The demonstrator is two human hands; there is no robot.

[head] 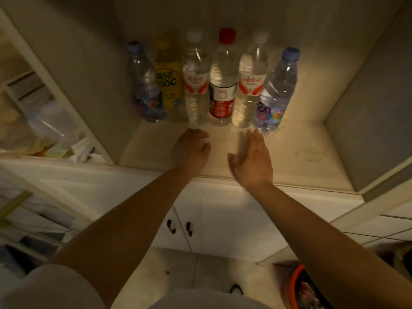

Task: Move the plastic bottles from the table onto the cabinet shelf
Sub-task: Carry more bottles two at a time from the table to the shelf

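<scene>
Upright just beyond the fingertips on the cabinet shelf (289,152): six plastic bottles (223,85) in a touching row, clear with blue, white and red caps, one yellow (168,83). Left hand (191,150) loosely curled, right hand (254,159) with fingers straight and relaxed, both empty, just short of the row. Below the wrists, cupboard doors with two dark handles (180,228).

Setting: home kitchen | Evidence: cream wooden cabinet shelf (301,152); white cupboard doors with dark metal handles (189,229); tiled floor (200,275)

On my cabinet shelf (289,152) I count six plastic bottles: two blue-capped (275,92), two white-capped with red labels (195,81), one red-capped (223,85), one yellow (167,81).
</scene>
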